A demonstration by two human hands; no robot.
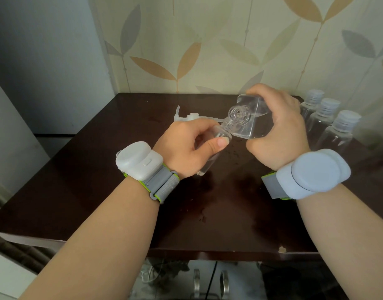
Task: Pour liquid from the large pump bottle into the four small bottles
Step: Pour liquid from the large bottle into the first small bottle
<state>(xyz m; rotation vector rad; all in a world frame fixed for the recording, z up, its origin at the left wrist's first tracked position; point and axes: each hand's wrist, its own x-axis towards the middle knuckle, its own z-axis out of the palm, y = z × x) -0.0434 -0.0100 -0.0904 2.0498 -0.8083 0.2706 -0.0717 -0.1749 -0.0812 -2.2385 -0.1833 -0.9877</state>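
1. Soft, even, moderately bright light falls across the dark brown glossy wooden desk; no hard-edged shadows show.
2. Pale sheen lies on that desk near its back edge, and dim reflections darken it below the forearms.
3. Wide-angle distortion bows the desk's edges and the leaf-patterned wallpaper behind it.
4. The clear plastic capped small bottles at the desk's right edge look hazy and smeared; the centre is sharper.

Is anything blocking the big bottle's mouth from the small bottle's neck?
Nothing visible. The big bottle, tilted in the right hand, has its open mouth right at the uncapped small bottle held by the left hand. The pump lies behind.
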